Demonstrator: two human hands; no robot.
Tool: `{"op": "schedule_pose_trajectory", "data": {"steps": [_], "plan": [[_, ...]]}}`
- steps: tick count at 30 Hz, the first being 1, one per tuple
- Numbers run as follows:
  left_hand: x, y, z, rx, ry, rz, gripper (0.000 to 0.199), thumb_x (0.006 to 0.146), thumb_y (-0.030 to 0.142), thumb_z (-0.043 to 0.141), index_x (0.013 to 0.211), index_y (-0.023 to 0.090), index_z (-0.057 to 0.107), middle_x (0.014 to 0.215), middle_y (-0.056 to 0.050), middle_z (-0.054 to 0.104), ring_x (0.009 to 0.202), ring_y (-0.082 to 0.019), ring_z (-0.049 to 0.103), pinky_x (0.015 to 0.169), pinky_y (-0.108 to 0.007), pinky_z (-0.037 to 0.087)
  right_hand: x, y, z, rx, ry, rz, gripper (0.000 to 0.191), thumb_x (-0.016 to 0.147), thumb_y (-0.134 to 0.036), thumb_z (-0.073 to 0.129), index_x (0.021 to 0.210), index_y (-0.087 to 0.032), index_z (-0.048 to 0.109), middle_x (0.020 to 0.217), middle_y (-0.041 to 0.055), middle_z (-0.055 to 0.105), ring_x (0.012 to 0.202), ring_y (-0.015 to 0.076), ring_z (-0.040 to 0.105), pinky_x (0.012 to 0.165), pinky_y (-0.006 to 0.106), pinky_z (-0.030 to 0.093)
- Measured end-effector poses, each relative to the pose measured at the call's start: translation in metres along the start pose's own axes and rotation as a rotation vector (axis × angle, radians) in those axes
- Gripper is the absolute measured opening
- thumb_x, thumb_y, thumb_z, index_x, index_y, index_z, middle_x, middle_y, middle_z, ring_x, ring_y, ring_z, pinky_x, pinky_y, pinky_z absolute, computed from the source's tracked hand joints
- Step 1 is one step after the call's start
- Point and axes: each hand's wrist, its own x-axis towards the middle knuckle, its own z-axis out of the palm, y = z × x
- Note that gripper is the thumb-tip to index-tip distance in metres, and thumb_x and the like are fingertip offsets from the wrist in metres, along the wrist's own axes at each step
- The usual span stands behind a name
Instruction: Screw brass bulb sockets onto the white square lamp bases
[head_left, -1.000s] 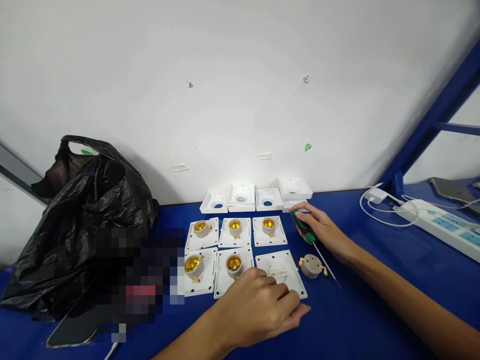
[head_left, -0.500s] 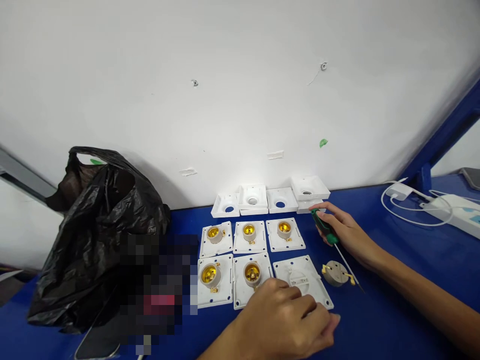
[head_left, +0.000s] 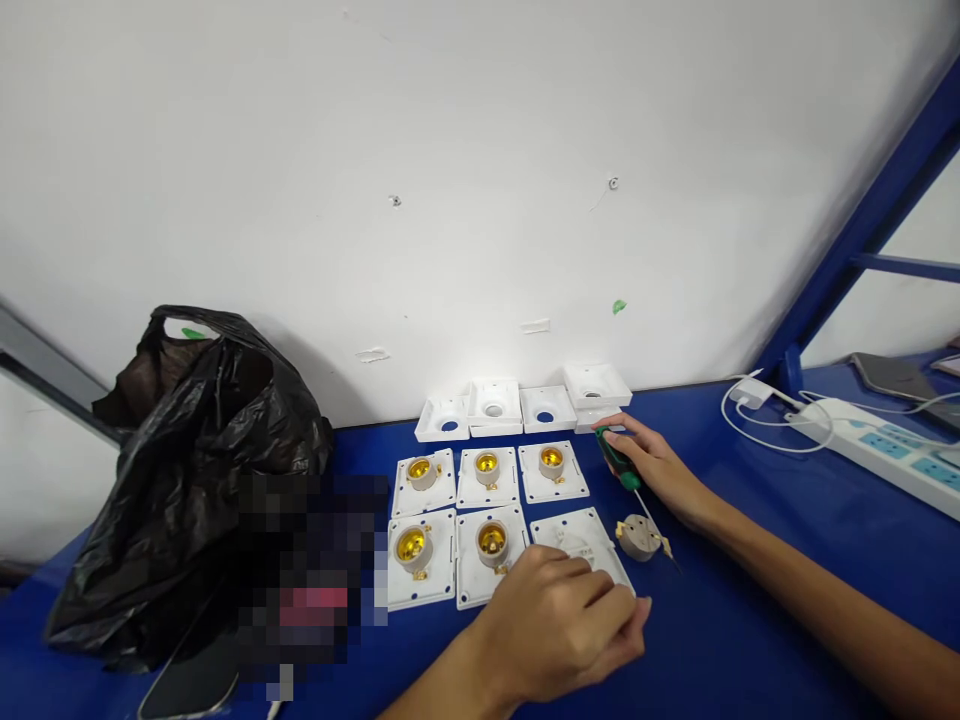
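Over our blue tabletop [head_left: 720, 625] by the white wall [head_left: 487, 130], our right grip [head_left: 646, 462] is clamped on a screwdriver [head_left: 618, 461] near a grey socket [head_left: 639, 539], while our curled left grip [head_left: 559, 622] sits by a white plate [head_left: 601, 546], whether holding anything we cannot tell.

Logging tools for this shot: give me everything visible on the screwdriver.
The screwdriver has a green-and-dark, plastic-looking handle, gripped by the right hand, and a thin, metallic-looking shaft. It slants, handle end farther from the wearer, shaft running nearer and rightward past the right side of the loose round socket. Whether they touch can't be told; the tip's shape is too small to make out.
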Motion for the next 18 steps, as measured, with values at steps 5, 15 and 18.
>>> {"op": "schedule_pose_trajectory", "data": {"steps": [5,15,18], "plan": [[0.003,0.002,0.007,0.041,0.038,0.038,0.038,0.101,0.019,0.054,0.063,0.02,0.055,0.053,0.006,0.057,0.045,-0.008,0.054,0.048,-0.029,0.033,0.002,0.0,0.001,-0.04,-0.004,-0.022,0.043,0.087,-0.061,0.064,0.107,-0.023,0.063,0.063,-0.0048,0.052,0.056,0.0131,0.05,0.048,0.024,0.037],[0.024,0.003,0.033,0.229,0.194,0.138,0.023,0.086,0.019,0.06,0.063,0.02,0.055,0.055,0.004,0.055,0.05,-0.012,0.053,0.049,-0.03,0.028,0.008,0.0,0.009,-0.022,0.01,-0.058,0.043,0.081,-0.06,0.067,0.103,-0.023,0.065,0.058,-0.0073,0.047,0.047,0.0111,0.046,0.039,0.02,0.03],[0.033,0.006,0.044,0.213,0.215,0.167,0.021,0.086,0.021,0.06,0.066,0.02,0.055,0.058,0.004,0.056,0.052,-0.013,0.054,0.049,-0.03,0.028,0.008,-0.001,0.009,-0.025,0.007,-0.061,0.044,0.081,-0.06,0.067,0.104,-0.023,0.065,0.058,-0.0074,0.048,0.046,0.0113,0.047,0.038,0.02,0.031]]}}
